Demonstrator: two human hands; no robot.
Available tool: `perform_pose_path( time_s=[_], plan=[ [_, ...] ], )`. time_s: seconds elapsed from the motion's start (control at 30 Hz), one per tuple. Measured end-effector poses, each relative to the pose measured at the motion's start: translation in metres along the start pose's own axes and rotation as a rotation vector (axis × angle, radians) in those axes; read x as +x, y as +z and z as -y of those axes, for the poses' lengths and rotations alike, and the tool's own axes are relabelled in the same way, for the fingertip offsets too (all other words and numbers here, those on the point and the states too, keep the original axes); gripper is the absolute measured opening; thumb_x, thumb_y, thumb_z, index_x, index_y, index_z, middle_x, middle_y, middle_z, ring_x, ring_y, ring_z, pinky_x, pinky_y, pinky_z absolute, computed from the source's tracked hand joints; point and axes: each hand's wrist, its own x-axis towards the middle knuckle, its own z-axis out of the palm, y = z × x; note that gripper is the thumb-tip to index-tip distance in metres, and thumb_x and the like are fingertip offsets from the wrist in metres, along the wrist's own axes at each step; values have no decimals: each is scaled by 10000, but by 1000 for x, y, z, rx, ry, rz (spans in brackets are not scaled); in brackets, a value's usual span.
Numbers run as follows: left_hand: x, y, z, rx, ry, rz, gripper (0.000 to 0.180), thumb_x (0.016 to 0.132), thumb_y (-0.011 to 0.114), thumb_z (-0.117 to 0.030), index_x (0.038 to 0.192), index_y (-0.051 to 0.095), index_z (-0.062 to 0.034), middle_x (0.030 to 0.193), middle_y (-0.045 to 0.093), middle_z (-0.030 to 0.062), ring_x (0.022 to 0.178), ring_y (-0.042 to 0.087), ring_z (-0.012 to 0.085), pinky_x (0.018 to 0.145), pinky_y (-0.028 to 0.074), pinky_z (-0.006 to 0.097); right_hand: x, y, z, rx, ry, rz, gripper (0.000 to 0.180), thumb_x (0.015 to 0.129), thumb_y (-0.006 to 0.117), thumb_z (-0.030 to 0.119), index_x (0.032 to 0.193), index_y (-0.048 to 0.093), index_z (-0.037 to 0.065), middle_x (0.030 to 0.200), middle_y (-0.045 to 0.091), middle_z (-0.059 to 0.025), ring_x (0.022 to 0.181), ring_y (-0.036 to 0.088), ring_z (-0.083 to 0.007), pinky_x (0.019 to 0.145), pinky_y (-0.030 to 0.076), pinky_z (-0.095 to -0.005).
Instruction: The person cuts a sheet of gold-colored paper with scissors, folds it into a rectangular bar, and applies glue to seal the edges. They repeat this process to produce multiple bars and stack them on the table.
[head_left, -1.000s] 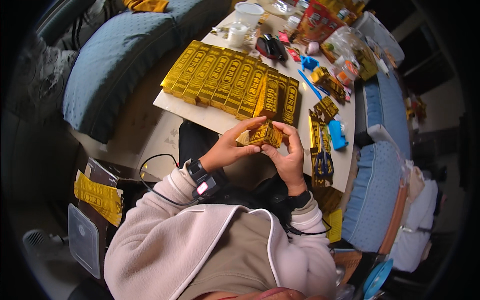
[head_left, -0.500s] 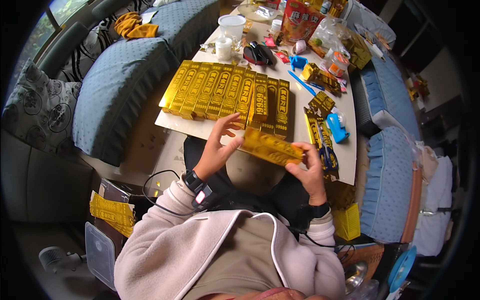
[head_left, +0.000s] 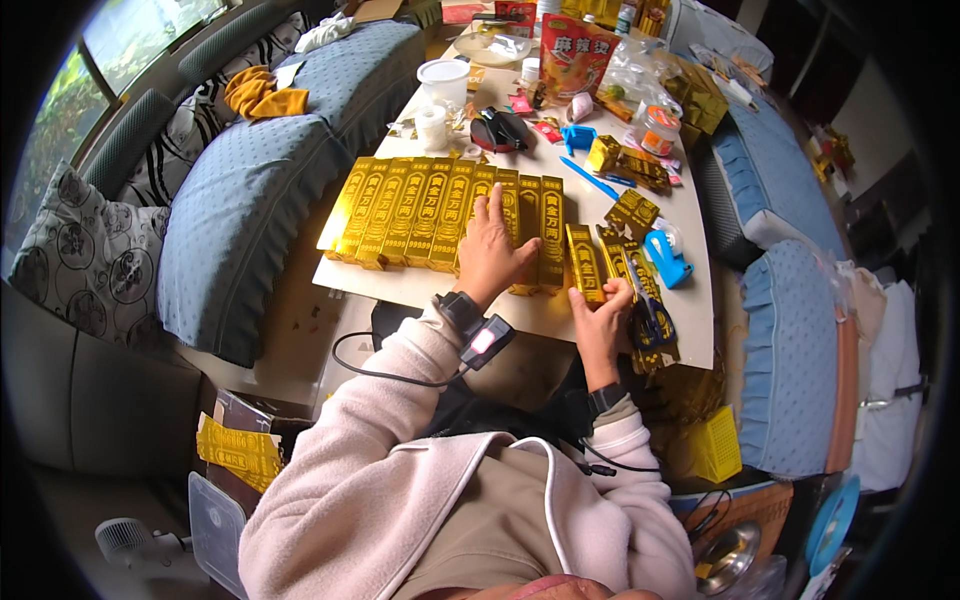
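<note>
A row of several gold foil paper bars (head_left: 420, 212) lies side by side on the white table (head_left: 440, 290). My left hand (head_left: 492, 250) rests flat on the right end of that row, fingers spread. My right hand (head_left: 598, 318) grips the near end of one more gold bar (head_left: 583, 262), which lies on the table just right of the row. Flat gold sheets (head_left: 640, 290) lie to the right of that bar.
A blue tape dispenser (head_left: 668, 258), loose gold boxes (head_left: 630, 168), a white cup (head_left: 445, 80), a black object (head_left: 503, 130) and snack packets crowd the far table. Blue cushioned sofas (head_left: 240, 220) flank both sides. A yellow basket (head_left: 718, 447) sits by my right.
The bar I held in both hands above my lap has gone down onto the table beside the row. My left hand has moved onto the row.
</note>
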Motion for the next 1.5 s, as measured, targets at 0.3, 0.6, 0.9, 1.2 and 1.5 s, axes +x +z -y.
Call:
perform_pose_path(
  time_s=[0.3,0.6,0.9,1.2,1.5],
  plan=[
    [-15,-20,22,-773,-100,-98,844,931,643,-43,1596,125,-82,1163,567,177,866,648,219,761,562,318,-12,-10,-6,167,-51,85,681,921,793,215,1420,368,31,1237,471,-151,1080,503,-257,935,479,-385],
    [-74,-67,43,-919,-222,-55,744,932,739,-69,1536,305,-87,1156,516,61,1067,531,156,933,481,296,-10,-10,-3,113,-33,126,691,896,785,129,1438,365,46,1233,520,-222,1175,527,-364,1040,426,-444],
    [-82,-99,71,-1921,-773,77,318,968,686,-154,1234,588,-12,1136,678,87,922,651,184,864,556,298,-13,-7,-12,32,13,127,640,917,778,191,1419,412,37,1221,544,-195,1094,565,-337,963,472,-429],
    [-90,-129,126,-1671,-570,-142,355,972,700,-160,1297,585,-76,1223,667,51,1036,623,152,936,520,271,-14,-5,-16,-34,-11,109,593,919,772,227,1386,450,53,1217,562,-173,1061,565,-318,940,472,-420],
    [-53,-203,264,-1329,-582,-482,344,999,655,-141,1333,615,-72,1161,666,51,979,627,149,867,521,255,-13,-3,-18,5,50,136,536,971,726,232,1395,449,56,1233,580,-174,1054,612,-302,930,502,-411]
  ],
)
